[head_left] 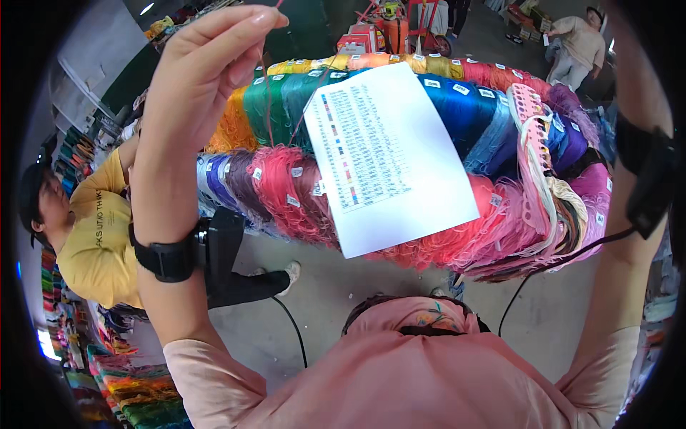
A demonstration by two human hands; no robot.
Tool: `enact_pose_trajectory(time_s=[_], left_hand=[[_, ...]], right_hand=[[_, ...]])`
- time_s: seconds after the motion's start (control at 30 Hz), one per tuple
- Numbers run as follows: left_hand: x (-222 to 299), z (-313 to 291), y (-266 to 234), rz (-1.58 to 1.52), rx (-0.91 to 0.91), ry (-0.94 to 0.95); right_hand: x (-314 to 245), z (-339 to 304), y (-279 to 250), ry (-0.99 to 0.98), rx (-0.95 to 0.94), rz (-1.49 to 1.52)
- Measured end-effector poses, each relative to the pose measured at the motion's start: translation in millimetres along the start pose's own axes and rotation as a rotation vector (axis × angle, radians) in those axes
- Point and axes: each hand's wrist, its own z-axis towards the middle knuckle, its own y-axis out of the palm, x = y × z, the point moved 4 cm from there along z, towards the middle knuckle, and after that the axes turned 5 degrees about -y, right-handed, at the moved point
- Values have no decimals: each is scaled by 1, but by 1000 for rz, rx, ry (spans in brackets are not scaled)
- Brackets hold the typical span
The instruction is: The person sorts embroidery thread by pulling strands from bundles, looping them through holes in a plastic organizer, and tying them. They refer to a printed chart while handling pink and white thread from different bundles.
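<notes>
My left hand [214,71] is raised at the upper left. Its thumb and forefinger are closed in a pinch on a thin red thread [269,107], which also runs down towards the skeins. Below lies a long row of coloured thread skeins [286,196] with small white tags. A white printed sheet [436,193] with a coloured table rests across them. To its right, a pink punched card [529,107] holds bundles of white, pink, cream and dark strands. My right forearm [636,93] rises along the right edge; the hand itself is outside the picture.
A person in a yellow shirt [100,222] stands close on the left. Another person [575,46] is at the far right. A red hand cart [429,28] and boxes stand behind the skeins. More coloured skeins [136,379] hang at the lower left. Dark cables [296,329] trail from my wrist straps.
</notes>
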Motion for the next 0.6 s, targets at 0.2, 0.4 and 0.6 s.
enact_pose_trajectory(time_s=[0.2, 0.4, 0.6], left_hand=[[2, 29, 61, -8, -144, -76], [4, 55, 122, 19, -231, -147], [-29, 66, 169, 131, -280, -247]], right_hand=[[-42, -83, -52, 20, 305, -394], [-73, -151, -68, 92, 619, -786], [-117, -214, -89, 259, 937, -1292]])
